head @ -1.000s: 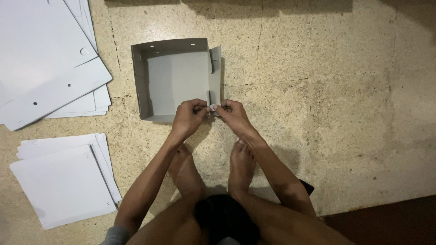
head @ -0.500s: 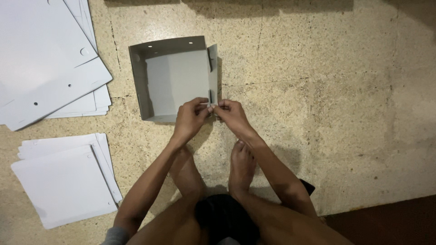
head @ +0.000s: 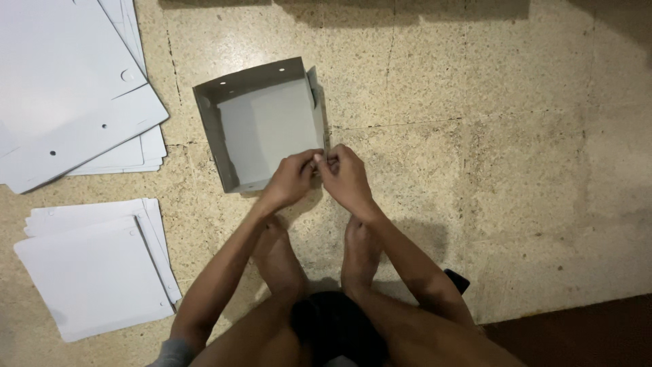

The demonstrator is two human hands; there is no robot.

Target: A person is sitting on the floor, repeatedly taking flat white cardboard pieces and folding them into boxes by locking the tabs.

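two hands meet at the near right corner of a grey cardboard box (head: 261, 129), which sits open-topped on the speckled stone floor (head: 489, 136) just ahead of the person's bare feet (head: 319, 255). the left hand (head: 292, 180) has its fingers curled over the box's near edge, pinching the corner. the right hand (head: 345, 178) presses in from the other side, fingers clenched on the same corner flap, thumbs almost touching. the box has four low walls, the far wall showing small punched holes, and its floor panel looks pale and plain. what exactly sits between the fingertips is too small to make out.

up in the far left, a stack of flat pale sheets (head: 68, 102) lies fanned, with little round holes, cut off by the picture's top and left edges. nearer on the left, a second pile of flat sheets (head: 95, 272) rests square on the floor, well apart from the box. a dark object (head: 456, 280) peeks out behind the right forearm, mostly hidden. the lower right corner turns to a dark reddish strip (head: 584, 333), hard to read.
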